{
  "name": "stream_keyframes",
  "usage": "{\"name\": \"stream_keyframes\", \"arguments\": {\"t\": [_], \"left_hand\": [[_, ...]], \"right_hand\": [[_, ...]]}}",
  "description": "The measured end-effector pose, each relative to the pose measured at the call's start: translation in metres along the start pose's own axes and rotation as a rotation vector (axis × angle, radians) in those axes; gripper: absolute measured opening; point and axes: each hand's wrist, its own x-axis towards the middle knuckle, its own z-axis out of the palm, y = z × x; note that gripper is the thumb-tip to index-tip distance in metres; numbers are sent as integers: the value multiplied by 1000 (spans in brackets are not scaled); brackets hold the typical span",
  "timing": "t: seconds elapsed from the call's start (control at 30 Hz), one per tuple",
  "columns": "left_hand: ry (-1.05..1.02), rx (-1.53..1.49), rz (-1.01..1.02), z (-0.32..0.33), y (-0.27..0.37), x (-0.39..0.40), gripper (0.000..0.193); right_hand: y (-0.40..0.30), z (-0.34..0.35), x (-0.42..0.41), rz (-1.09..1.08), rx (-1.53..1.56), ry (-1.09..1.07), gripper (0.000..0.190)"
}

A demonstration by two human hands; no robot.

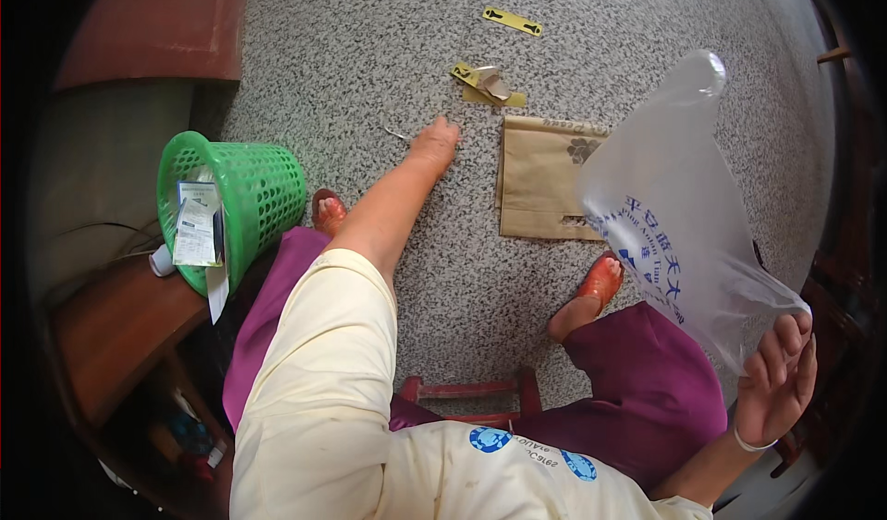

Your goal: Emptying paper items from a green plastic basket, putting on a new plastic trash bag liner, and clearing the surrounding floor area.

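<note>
My right hand [776,361] grips the edge of a translucent white plastic bag [693,194] that bears blue writing. The bag spreads out from my fingers, and its far end stands up in a rounded tip. My left hand [436,146] reaches out low over the speckled floor [443,284], its fingers curled and partly hidden from above. Beside that hand is a thin white strip [395,132]; whether the fingers hold it is unclear. To the right of my left hand lies a flat brown paper bag [540,180], partly covered by the plastic bag.
Beyond my left hand lie crumpled yellow and brown scraps [492,87] and a yellow strip [513,21] with black marks. At left, a green perforated plastic basket [267,187] leans sideways with papers inside, by a wooden shelf [132,333]. A red wooden stool [471,390] shows between my legs.
</note>
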Motion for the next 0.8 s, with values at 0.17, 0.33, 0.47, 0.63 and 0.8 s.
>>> {"name": "stream_keyframes", "arguments": {"t": [0.17,0.33,0.47,0.63,0.8], "left_hand": [[399,-83,83,-24,-10,36,11],[327,31,224,-33,18,80,29],[246,225,272,-7,33,84,45],[399,316,299,9,33,72,23],[277,281,183,-7,42,82,18]], "right_hand": [[0,-3,5,8,3,35,21],[0,-4,12,5,4,69,19],[0,-4,18,10,14,88,19],[1,-4,23,16,22,105,19],[0,-3,26,11,5,124,19]]}}
